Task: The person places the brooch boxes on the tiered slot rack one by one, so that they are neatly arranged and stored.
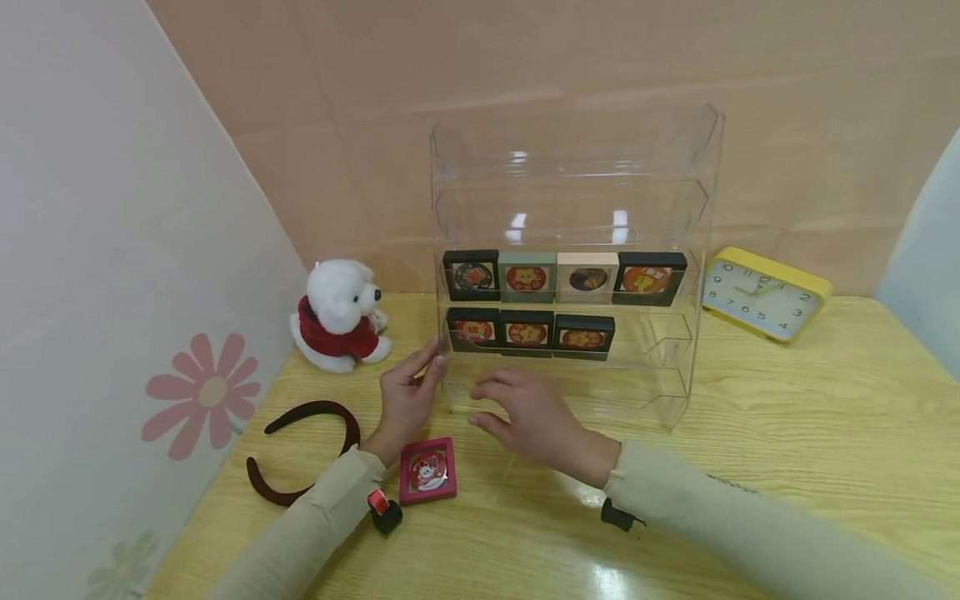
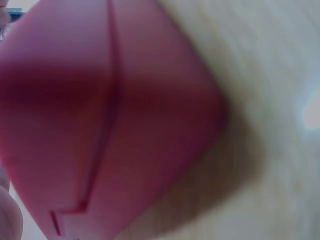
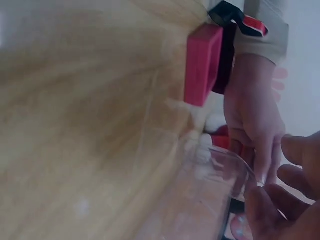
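Note:
A clear tiered display rack [image 1: 573, 212] stands on the table with several small framed badges in two rows, among them a green-framed badge [image 1: 528, 277] and a black-framed badge [image 1: 583, 335]. At the rack's lower left edge, my left hand [image 1: 407, 400] holds the side panel between thumb and fingers. My right hand [image 1: 536, 421] hovers before the lowest tier, its fingers loosely bent with nothing visible between them. Beneath the left wrist lies a pink-framed badge [image 1: 427, 472] on the table. Its pink frame [image 2: 165, 100] fills much of the left wrist view.
A white plush dog [image 1: 341, 312] in a red top sits left of the rack. Nearer the front left lies a dark red headband [image 1: 262, 483], partly behind the left sleeve. On the right a yellow clock [image 1: 767, 293] leans beside the rack. Walls border the wooden table [image 1: 795, 467].

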A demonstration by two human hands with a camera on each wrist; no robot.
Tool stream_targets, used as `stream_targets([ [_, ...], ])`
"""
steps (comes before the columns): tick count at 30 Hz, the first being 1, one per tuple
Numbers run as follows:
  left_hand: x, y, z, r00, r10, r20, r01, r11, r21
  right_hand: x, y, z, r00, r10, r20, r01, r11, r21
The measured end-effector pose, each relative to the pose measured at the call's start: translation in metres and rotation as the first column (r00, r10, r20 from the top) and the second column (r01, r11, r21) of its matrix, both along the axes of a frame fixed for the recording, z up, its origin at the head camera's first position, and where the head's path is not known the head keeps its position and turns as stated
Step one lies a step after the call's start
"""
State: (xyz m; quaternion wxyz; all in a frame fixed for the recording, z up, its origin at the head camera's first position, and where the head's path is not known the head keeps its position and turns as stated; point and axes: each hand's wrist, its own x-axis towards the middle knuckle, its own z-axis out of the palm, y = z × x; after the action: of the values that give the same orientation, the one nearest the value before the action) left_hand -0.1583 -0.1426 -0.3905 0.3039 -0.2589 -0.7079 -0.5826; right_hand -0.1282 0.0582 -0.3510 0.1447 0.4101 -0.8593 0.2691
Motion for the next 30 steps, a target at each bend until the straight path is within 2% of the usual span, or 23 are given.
stream_targets([
  [3,0.0,0.0,0.001,1.0,0.003,0.007,-0.003,1.0,-0.009,0.004,-0.008,-0.008,0.992,0.027,0.123,-0.037,0.996,0.085],
  [6,0.001,0.0,0.001,1.0,0.011,0.014,-0.011,1.0,-0.015,0.006,-0.015,-0.017,0.971,0.029,0.238,-0.066,0.987,0.147],
  [9,0.001,0.0,0.001,1.0,0.023,0.017,-0.022,0.999,-0.023,0.007,-0.022,-0.027,0.951,0.039,0.305,-0.095,0.981,0.17],
  [12,0.002,0.0,0.001,0.999,0.023,0.023,-0.023,1.0,-0.021,0.008,-0.028,-0.035,0.94,0.066,0.336,-0.129,0.977,0.17],
  [16,0.002,0.0,0.001,0.999,0.014,0.029,-0.014,1.0,-0.001,0.012,-0.034,-0.043,0.932,0.061,0.358,-0.143,0.968,0.208],
  [23,0.002,0.0,0.001,1.0,0.013,0.028,-0.013,1.0,0.001,0.013,-0.04,-0.044,0.924,0.0,0.383,-0.121,0.948,0.293],
  [30,0.002,0.001,0.001,0.999,0.022,0.025,-0.022,1.0,-0.005,0.011,-0.042,-0.046,0.917,0.008,0.398,-0.135,0.947,0.291],
])
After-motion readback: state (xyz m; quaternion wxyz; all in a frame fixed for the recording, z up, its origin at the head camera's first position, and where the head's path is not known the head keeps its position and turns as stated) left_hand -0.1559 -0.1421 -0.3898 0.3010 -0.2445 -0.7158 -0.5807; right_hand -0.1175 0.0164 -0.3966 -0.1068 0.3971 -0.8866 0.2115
